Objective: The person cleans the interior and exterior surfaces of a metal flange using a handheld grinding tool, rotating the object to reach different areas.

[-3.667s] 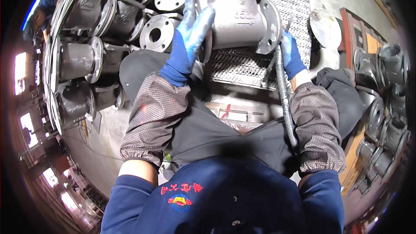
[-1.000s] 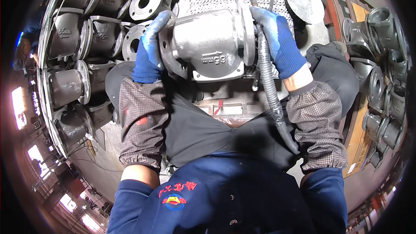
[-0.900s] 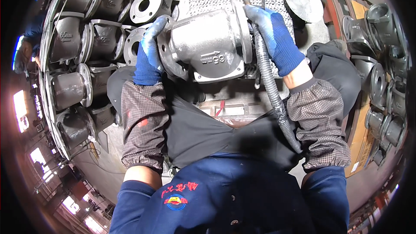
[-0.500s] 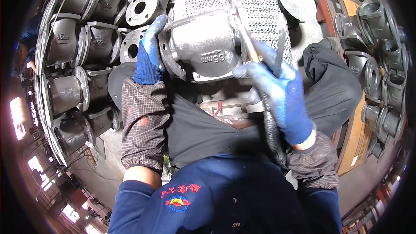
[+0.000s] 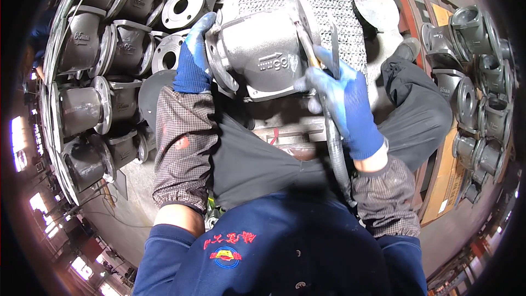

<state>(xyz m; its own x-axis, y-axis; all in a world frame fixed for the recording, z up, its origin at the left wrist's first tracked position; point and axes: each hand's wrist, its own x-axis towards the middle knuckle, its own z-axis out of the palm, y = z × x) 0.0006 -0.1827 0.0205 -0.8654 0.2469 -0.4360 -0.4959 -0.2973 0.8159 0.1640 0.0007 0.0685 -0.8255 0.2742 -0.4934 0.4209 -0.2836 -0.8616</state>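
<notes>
A grey cast-iron flanged valve body (image 5: 263,49) sits tilted before me at the near end of a mesh-topped bench (image 5: 344,22). My left hand (image 5: 194,46), in a blue and white glove, grips its left flange, thumb side up. My gloved right hand (image 5: 346,98) is wrapped round a slim hand tool (image 5: 333,49) with a dark lever and a brass-coloured front. The tool's tip meets the inner side of the right flange, or lies close to it; contact is hard to tell. A black hose (image 5: 338,159) trails from the tool toward my lap.
Stacked flanged castings (image 5: 129,49) fill the left side behind a wire-edged rim. More castings (image 5: 475,33) stand at right, near cardboard (image 5: 445,186) and a red-brown metal frame (image 5: 406,5). A pale round disc (image 5: 377,8) stands beyond the bench. My knees flank the bench.
My right hand and the tool have moved slightly up and left, closer to the right flange. The valve body has shifted little, and my left hand keeps its grip.
</notes>
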